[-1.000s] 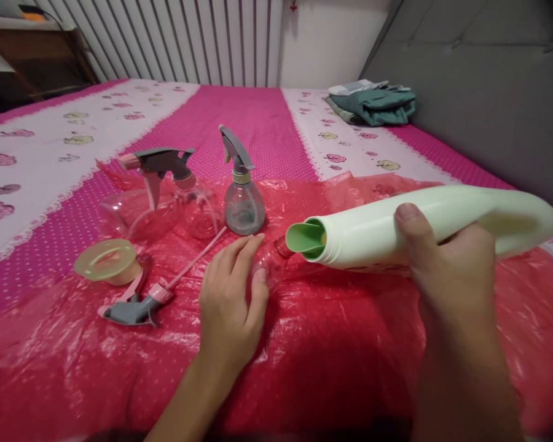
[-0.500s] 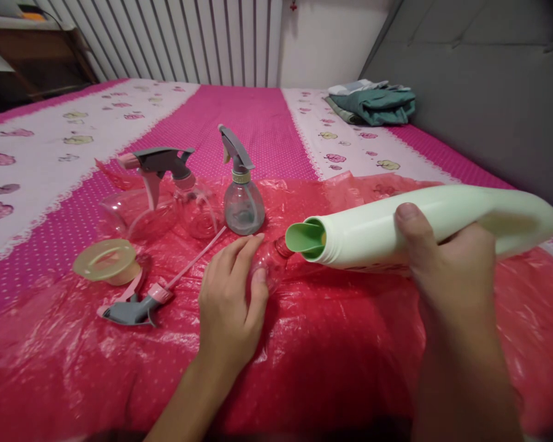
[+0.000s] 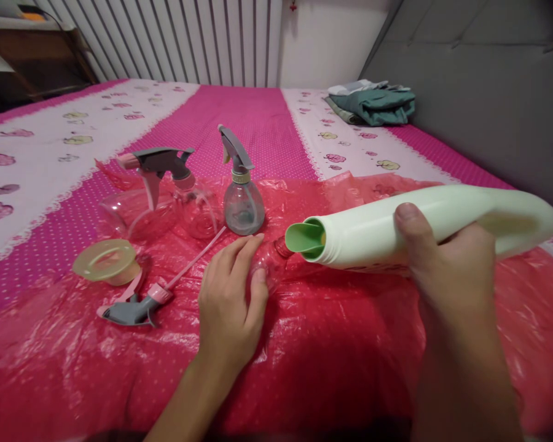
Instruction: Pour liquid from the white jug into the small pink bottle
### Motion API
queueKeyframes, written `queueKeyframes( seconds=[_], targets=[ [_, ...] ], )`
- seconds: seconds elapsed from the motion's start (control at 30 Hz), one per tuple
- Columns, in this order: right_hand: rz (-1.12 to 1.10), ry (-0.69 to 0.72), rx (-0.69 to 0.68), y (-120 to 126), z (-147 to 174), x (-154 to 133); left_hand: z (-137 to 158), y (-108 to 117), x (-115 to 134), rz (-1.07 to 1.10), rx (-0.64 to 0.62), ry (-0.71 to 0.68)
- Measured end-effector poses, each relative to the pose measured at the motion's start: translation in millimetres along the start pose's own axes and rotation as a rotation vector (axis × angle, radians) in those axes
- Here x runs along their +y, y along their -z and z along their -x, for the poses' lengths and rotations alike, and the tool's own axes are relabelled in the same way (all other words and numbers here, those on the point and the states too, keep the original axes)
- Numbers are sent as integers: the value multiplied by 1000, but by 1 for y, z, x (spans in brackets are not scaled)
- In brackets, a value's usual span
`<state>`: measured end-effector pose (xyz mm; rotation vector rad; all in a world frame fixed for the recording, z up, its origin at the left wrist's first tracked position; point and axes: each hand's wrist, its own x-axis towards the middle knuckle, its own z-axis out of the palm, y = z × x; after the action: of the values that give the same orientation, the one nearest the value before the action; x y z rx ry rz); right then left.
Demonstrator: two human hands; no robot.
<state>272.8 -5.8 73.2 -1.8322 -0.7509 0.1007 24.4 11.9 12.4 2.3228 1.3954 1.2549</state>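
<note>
My left hand (image 3: 230,294) is closed round a small clear spray bottle body (image 3: 271,267), tilted with its open neck toward the right. In my right hand (image 3: 451,264) lies a large pale green jug (image 3: 364,236), tipped almost level. Its green pouring spout (image 3: 304,238) is at the neck of the clear bottle; I cannot tell whether they touch, and no liquid stream shows. A loose grey and pink spray head (image 3: 136,309) with a pink tube lies left of my left hand. Beside it sits a pale yellow funnel (image 3: 105,261).
A grey spray bottle (image 3: 243,205) stands upright behind my left hand. Further left is a clear spray bottle with a grey and pink trigger (image 3: 159,162). Red plastic sheeting (image 3: 327,350) covers the near bed. Folded clothes (image 3: 373,104) lie at the far right by the grey headboard (image 3: 483,92).
</note>
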Motion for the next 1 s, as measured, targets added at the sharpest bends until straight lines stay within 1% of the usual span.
queueKeyframes(
  seconds=[0.4, 1.0],
  targets=[
    [-7, -26, 13, -1, 1, -1, 0, -1, 0, 2, 2, 10],
    [-10, -10, -1, 1, 0, 0, 0, -1, -1, -4, 6, -7]
  ],
)
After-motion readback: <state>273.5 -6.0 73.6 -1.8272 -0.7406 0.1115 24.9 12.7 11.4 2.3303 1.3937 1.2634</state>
